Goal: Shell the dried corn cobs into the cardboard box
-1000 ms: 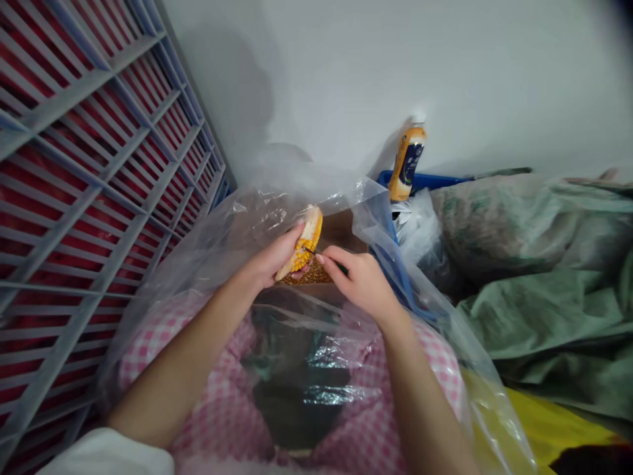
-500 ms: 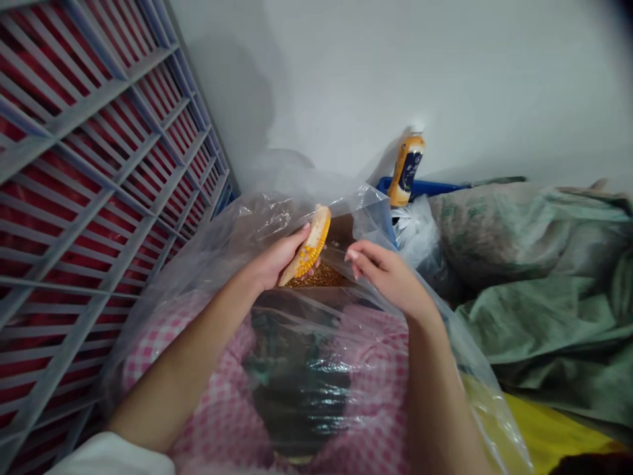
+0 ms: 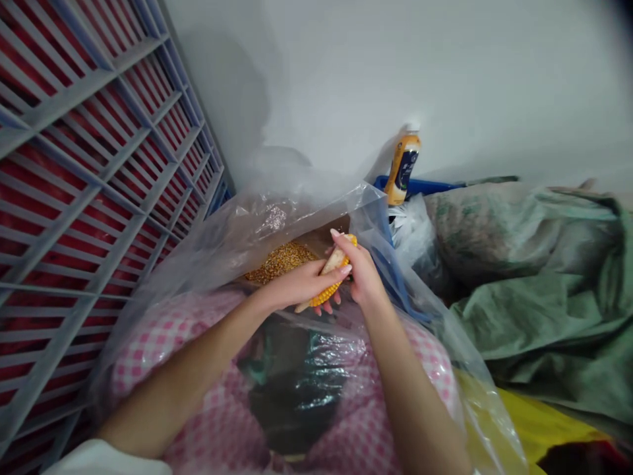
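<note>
Between left hand (image 3: 305,282) and right hand (image 3: 366,274), in the grip of both: corn cob (image 3: 326,294).

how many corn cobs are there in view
1: the corn cob, held between the left hand and the right hand, near the loose kernels. Others may be hidden.

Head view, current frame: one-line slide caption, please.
Left hand and right hand hold a partly stripped corn cob at a clear plastic bag with loose kernels inside.
</note>
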Demonstrator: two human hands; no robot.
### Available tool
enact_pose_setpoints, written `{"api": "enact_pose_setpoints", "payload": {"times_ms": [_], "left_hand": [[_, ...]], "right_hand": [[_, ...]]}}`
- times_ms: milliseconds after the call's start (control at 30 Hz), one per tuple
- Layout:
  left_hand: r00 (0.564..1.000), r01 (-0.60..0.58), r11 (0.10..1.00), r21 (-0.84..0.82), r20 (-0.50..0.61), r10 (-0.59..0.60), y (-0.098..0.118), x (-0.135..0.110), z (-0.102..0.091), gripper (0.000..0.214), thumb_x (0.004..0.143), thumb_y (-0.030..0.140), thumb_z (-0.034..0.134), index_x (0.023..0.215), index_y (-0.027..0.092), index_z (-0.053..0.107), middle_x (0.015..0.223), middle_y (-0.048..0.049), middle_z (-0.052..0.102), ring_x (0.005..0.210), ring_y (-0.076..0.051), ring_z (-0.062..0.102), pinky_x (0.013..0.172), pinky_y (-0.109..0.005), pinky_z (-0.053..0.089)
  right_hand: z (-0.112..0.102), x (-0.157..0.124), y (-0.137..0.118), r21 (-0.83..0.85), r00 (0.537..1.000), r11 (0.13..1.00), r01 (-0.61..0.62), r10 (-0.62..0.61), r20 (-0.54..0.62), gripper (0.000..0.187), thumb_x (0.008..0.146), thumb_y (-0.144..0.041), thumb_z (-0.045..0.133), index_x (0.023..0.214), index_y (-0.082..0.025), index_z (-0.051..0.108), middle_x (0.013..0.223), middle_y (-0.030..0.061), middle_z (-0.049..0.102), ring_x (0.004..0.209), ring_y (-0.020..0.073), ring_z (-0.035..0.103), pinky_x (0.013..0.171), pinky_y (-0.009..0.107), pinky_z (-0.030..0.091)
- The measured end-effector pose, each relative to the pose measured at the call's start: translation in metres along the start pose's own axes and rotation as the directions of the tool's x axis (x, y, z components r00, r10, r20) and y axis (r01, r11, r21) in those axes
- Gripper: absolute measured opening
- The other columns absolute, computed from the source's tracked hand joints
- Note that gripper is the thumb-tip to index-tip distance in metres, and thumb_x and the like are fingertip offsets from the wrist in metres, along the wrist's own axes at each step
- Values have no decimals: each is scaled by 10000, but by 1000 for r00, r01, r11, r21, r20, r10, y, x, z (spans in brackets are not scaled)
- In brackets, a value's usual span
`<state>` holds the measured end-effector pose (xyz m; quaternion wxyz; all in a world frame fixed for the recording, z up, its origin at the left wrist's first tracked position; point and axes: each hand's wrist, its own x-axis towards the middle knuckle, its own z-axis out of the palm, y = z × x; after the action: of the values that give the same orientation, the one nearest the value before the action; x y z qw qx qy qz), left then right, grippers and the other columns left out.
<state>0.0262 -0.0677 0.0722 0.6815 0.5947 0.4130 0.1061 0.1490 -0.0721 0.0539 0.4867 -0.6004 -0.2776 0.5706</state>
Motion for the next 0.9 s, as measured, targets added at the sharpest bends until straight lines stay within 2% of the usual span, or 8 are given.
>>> {"api": "enact_pose_setpoints", "payload": {"times_ms": [67, 133, 200, 267, 367, 500, 700, 900], "left_hand": [[983, -55, 982, 182, -161, 85, -2, 1, 1, 476, 843, 546, 298, 688, 178, 557, 590, -31, 566, 542, -156, 559, 515, -253, 406], [918, -103, 921, 377, -321, 234, -4, 1, 4, 547, 867, 531, 217, 589, 184, 536, 557, -44, 552, 574, -169, 548, 570, -265, 390], [845, -97, 839, 536, -400, 353, -7, 1, 10, 540, 873, 520, 219, 621, 177, 551, 611, -64, 582, 610, -181, 549, 597, -277, 379], [810, -39, 751, 659, -420, 410, -9, 1, 15, 516, 879, 499, 234, 714, 155, 582, 691, -94, 619, 639, -192, 564, 603, -287, 380], [836, 30, 667, 745, -384, 392, -11, 3, 19, 534, 908, 419, 180, 784, 126, 608, 714, -118, 646, 640, -200, 592, 591, -292, 389], [869, 27, 661, 750, -344, 355, -14, 8, 18, 545, 921, 355, 166, 768, 113, 629, 685, -124, 663, 634, -198, 618, 573, -282, 394], [848, -23, 657, 754, -333, 412, -24, 16, 12, 571, 924, 361, 176, 753, 111, 660, 633, -114, 664, 589, -179, 612, 548, -263, 379], [848, -18, 705, 709, -363, 387, -27, 23, 9, 598, 920, 383, 193, 681, 108, 666, 576, -102, 638, 543, -178, 581, 558, -268, 369]], "right_hand": [[1, 4, 5, 23, 991, 996, 80, -78, -105, 304, 612, -438, 648, 670, -179, 500, 551, -48, 481, 491, 97, 442, 482, 231, 355], [2, 6, 9, 5, 960, 984, 180, -175, -219, 263, 611, -395, 640, 658, -177, 500, 568, -50, 475, 514, 92, 422, 515, 231, 355], [4, 7, 12, -29, 939, 974, 225, -224, -261, 244, 626, -389, 617, 650, -177, 497, 576, -48, 469, 524, 93, 407, 522, 234, 349], [7, 7, 15, -29, 934, 968, 249, -248, -259, 235, 635, -380, 605, 630, -179, 483, 573, -50, 455, 524, 90, 391, 519, 232, 339], [12, 5, 18, 40, 934, 960, 277, -260, -246, 220, 625, -330, 609, 587, -182, 451, 554, -62, 422, 520, 82, 366, 508, 223, 320], [15, 3, 20, 141, 932, 946, 292, -249, -262, 198, 594, -252, 610, 561, -185, 426, 531, -78, 392, 500, 71, 342, 485, 216, 298], [14, 8, 25, 251, 942, 934, 253, -179, -283, 188, 564, -225, 613, 559, -187, 430, 509, -87, 391, 471, 69, 346, 458, 219, 286], [15, 10, 27, 290, 946, 932, 219, -130, -297, 156, 560, -231, 605, 574, -181, 457, 505, -84, 408, 475, 71, 372, 470, 219, 306]]}}
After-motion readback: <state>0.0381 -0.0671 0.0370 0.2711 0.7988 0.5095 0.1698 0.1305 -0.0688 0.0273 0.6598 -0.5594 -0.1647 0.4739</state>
